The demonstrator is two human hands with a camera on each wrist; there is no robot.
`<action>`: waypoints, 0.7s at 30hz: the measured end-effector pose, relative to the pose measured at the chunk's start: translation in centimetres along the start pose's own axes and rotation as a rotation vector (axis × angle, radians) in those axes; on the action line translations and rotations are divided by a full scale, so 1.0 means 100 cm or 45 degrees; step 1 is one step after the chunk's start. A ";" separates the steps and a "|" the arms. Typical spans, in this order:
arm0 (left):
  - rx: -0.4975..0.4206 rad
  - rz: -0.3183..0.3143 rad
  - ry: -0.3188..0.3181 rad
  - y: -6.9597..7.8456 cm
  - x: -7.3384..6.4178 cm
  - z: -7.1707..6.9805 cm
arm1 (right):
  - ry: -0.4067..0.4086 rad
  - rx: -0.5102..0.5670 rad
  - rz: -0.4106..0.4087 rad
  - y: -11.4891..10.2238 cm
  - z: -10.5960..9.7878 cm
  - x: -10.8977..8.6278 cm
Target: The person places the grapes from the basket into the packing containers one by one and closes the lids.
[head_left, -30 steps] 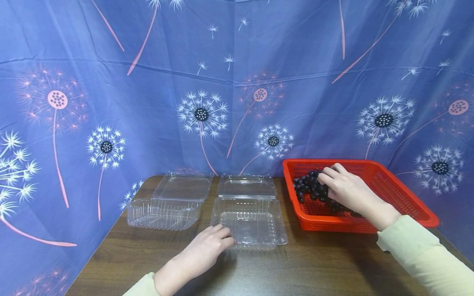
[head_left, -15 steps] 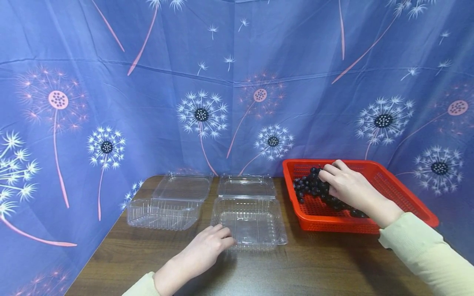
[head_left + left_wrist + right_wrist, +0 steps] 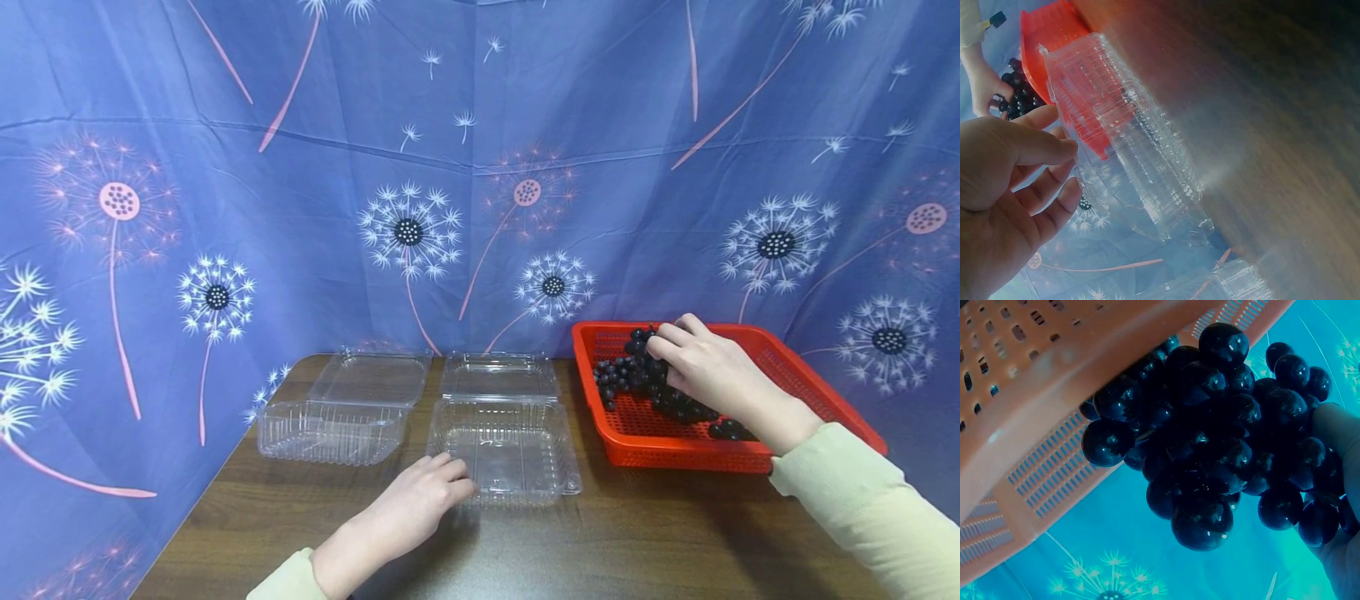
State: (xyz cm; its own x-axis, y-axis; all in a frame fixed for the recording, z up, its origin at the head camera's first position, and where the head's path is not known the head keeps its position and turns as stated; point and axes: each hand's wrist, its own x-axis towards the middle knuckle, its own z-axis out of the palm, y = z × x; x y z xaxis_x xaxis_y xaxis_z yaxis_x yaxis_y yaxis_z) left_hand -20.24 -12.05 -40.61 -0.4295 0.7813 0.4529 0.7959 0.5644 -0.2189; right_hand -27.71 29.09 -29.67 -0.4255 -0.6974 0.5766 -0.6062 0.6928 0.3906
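My right hand (image 3: 705, 367) grips a bunch of dark grapes (image 3: 647, 358) by its top, over the red basket (image 3: 652, 458). In the right wrist view the bunch (image 3: 1204, 437) hangs from the fingers at the right edge, its round berries close to the basket wall. More grapes (image 3: 731, 430) lie on the basket floor. My left hand (image 3: 420, 504) is at the near left corner of a clear plastic clamshell container (image 3: 498, 450), whose lid is folded back. From the left wrist, the loosely bent fingers (image 3: 1047, 187) show right at the container's rim, not closed round it.
A second clear clamshell (image 3: 330, 437), lid also back, stands to the left on the brown wooden table (image 3: 525, 550). Behind everything hangs a blue cloth (image 3: 300, 208) with dandelion prints. The basket is at the table's right side.
My right hand has risen slightly with the grape bunch, which now stands higher in the basket. More loose grapes show beneath the wrist. My left hand stays nearly still.
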 end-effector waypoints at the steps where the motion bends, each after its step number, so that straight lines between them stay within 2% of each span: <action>1: -0.002 -0.002 -0.003 0.000 0.000 0.000 | 0.003 -0.002 -0.005 0.000 -0.001 0.001; 21: -0.016 -0.011 0.008 0.000 0.000 0.000 | 0.033 0.001 -0.060 0.002 -0.026 0.023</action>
State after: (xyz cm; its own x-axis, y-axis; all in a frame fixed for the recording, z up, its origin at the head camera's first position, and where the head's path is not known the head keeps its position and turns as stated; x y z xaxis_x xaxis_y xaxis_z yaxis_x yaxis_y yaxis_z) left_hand -20.24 -12.07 -40.56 -0.4340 0.7746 0.4601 0.7975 0.5678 -0.2037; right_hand -27.08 28.11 -26.40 -0.3790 -0.7243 0.5759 -0.6259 0.6591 0.4170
